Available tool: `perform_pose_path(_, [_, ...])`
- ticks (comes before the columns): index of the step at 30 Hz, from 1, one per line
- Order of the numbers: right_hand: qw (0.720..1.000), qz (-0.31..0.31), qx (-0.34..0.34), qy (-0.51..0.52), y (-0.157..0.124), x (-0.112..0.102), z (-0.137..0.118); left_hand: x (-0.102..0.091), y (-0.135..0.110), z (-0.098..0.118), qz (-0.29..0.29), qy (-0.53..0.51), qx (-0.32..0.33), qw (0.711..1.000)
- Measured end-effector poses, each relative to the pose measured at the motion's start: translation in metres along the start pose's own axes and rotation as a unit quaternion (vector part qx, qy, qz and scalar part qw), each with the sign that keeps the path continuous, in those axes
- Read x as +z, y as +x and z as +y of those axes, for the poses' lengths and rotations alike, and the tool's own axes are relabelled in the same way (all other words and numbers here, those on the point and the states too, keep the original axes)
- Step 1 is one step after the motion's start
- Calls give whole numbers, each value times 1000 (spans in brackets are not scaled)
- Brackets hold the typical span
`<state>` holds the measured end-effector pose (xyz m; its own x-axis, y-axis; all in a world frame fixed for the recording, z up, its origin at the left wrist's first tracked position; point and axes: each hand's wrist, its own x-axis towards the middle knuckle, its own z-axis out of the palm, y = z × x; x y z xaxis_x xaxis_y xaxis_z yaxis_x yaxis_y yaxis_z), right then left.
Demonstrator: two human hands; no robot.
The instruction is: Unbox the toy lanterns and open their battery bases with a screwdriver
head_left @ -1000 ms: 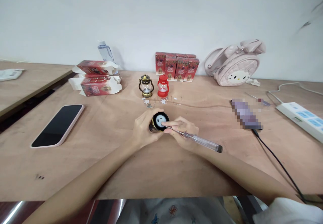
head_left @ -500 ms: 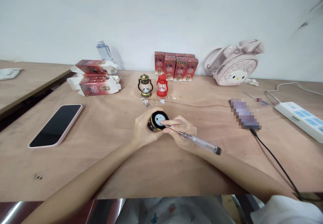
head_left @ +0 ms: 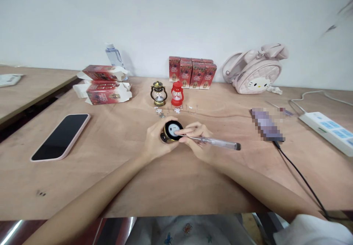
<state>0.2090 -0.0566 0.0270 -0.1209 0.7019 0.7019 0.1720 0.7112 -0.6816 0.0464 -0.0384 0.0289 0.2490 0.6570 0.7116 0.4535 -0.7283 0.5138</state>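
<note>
On the wooden tabletop [head_left: 176,186], both forearms reach in from the near edge and meet at its middle. The left hand [head_left: 156,142] has its grip closed around a small lantern [head_left: 171,130] with a black and gold body, held tipped so that its round pale underside faces up and toward the camera, just above or on the tabletop; which of the two cannot be told. The right hand [head_left: 197,142] has a narrow grip pinched on a screwdriver [head_left: 217,143] with a clear handle. The handle points out to the right, the metal tip touches the lantern's underside, and one fingertip rests on that face as well. Well to the left lies a smartphone [head_left: 62,136] in a pink case, screen up. Just beyond the hands lie a few small metal parts [head_left: 160,112], and behind them a gold lantern [head_left: 159,93] and a red lantern [head_left: 177,94] stand upright side by side. On the right are a pixelated object [head_left: 267,124] with a black cable and a white power strip [head_left: 328,131]. Farther back, two opened red boxes [head_left: 103,87] lie on the left with a water bottle [head_left: 113,55] behind them, four upright red boxes [head_left: 192,73] stand against the wall, and a pink backpack [head_left: 255,74] rests to their right.
</note>
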Motion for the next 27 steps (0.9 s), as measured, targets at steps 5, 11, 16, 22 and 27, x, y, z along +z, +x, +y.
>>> perform_pose_path(5, [996, -20, 11, 88, 5, -1, 2, -4, 3, 3, -7, -20, 4, 1000])
perform_pose_path(11, [985, -34, 45, 165, 7, 0, 3, -5, 3, 2, -5, -32, 2, 999])
perform_pose_path(16, [983, -35, 15, 179, 7, 0, 2, -3, 3, 4, -9, -57, -26, 998])
perform_pose_path(22, [987, -18, -28, 158, 8, 2, -3, -3, 6, 6, -12, -112, -80, 990])
perform_pose_path(27, [990, -7, -22, 142, 9, 2, -6, -2, 6, 6, -11, -116, -83, 990])
